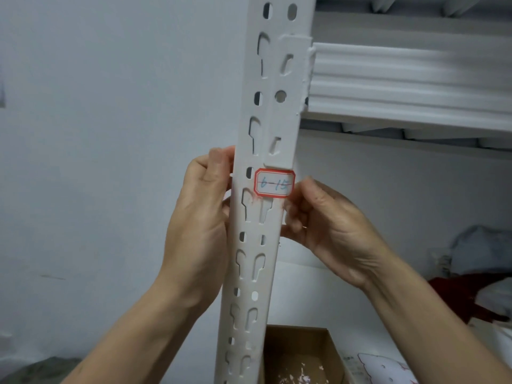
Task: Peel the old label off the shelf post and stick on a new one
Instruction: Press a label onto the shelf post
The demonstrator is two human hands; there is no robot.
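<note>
A white slotted shelf post (260,245) runs up the middle of the head view. A small label (274,182) with a red border and blue writing "6-15" sits across its front face at mid height. My left hand (205,206) wraps the post's left edge beside the label, thumb up along the edge. My right hand (324,225) is at the post's right edge, fingertips touching the label's right end. Whether the label's edge is lifted off the post I cannot tell.
A white shelf beam (401,84) joins the post at upper right. Below, an open cardboard box (302,356) holds paper scraps. A sticker sheet (382,367) lies beside it. Red and white cloth (476,289) lies at far right. A plain wall (97,134) fills the left.
</note>
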